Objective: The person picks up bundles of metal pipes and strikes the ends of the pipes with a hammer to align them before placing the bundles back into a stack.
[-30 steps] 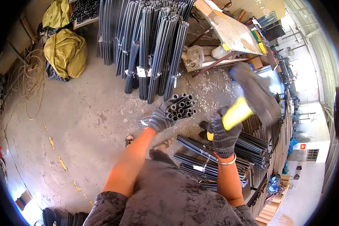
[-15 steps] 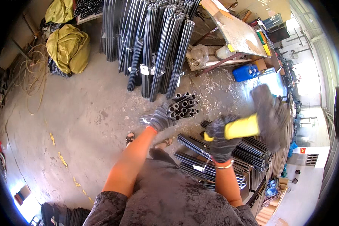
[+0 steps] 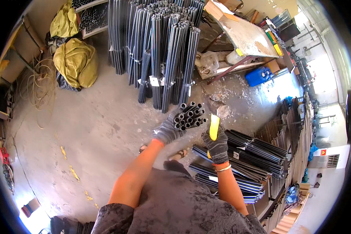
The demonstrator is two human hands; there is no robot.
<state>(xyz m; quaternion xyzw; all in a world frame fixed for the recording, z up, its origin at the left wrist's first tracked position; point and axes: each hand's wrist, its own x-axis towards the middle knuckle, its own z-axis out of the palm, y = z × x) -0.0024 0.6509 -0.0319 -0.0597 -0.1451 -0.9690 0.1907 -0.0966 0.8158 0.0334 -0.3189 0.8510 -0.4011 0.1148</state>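
We are wrapping our grey-gloved left hand [image 3: 168, 128] part-way round a bundle of black metal tubes [image 3: 189, 119], open ends up; our grey-gloved right hand [image 3: 217, 147] is clenching a yellow-handled tool [image 3: 214, 126] just beside. Probably we're evening the ends; the next move is needing a steady left grip.

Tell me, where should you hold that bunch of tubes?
I'd hold the tube bundle around its side, from the left, below its open ends, as the left hand does. Those ends face up, leaving the side to wrap; the right hand holds a yellow-handled tool opposite.
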